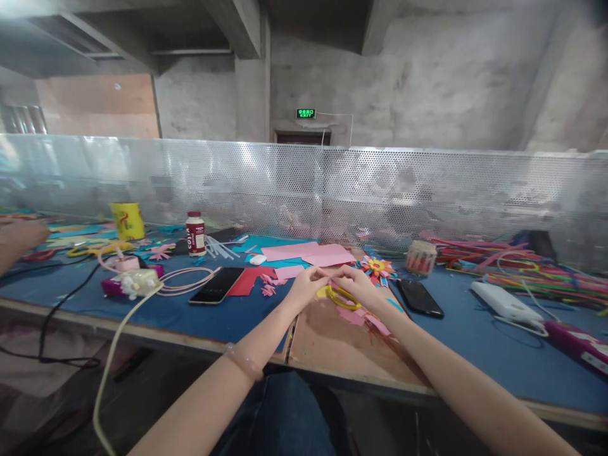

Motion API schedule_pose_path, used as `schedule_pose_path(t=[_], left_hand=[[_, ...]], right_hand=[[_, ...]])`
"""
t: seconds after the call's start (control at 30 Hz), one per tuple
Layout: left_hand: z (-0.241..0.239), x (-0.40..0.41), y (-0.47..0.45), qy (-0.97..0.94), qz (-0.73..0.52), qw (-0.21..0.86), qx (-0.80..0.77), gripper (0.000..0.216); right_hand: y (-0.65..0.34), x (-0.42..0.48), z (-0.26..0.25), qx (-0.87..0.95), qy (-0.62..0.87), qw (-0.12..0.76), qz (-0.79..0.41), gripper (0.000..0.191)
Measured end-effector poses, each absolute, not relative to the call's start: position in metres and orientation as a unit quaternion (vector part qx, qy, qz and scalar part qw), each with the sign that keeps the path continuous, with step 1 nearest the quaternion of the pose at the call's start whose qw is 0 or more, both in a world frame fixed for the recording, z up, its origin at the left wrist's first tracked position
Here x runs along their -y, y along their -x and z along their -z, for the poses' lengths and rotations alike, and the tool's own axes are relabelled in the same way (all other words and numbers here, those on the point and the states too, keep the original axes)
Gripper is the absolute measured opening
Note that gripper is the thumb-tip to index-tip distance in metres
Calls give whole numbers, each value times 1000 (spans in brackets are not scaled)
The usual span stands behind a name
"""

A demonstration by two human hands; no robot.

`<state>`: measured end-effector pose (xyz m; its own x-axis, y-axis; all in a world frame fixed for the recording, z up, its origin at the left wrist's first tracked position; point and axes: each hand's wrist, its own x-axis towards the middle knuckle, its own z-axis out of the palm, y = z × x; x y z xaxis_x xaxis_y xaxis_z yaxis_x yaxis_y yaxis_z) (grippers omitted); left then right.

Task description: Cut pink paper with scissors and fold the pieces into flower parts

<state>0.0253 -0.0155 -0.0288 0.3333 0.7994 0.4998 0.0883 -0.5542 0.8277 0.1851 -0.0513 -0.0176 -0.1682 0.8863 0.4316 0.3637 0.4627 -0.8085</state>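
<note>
My left hand [308,286] and my right hand [357,286] meet at the fingertips above the brown board at the middle of the table. Both are closed in a pinch; whatever lies between the fingertips is too small to make out. Yellow scissor handles [350,305] show just under my right hand; I cannot tell whether the hand touches them. Pink paper scraps [354,316] lie below that hand. Pink sheets [327,254] and a red sheet [247,282] lie beyond and to the left. A colourful paper flower [377,268] sits behind my right hand.
A dark phone [217,285] lies on the left, another phone [420,297] on the right. A coffee bottle [195,234], yellow can [127,220] and power strip [133,282] stand left. Coloured strips [503,266] and a jar [420,257] are right. Another person's hand [21,235] is far left.
</note>
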Motion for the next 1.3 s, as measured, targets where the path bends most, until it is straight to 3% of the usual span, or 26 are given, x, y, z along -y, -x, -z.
schedule_pose_path(t=[0.57, 0.8, 1.03, 1.3], left_hand=[[25, 20, -28, -684, -476, 445, -328, 9], [22, 28, -29, -659, -471, 492, -319, 24], [26, 26, -28, -683, -479, 474, -282, 29], [29, 22, -26, -696, -469, 448, -309, 40]], right_hand=[[-181, 53, 15, 709, 467, 464, -253, 16], [-182, 51, 15, 703, 456, 488, -244, 19], [-180, 53, 14, 690, 443, 491, -295, 25], [-182, 48, 19, 703, 458, 487, -244, 23]])
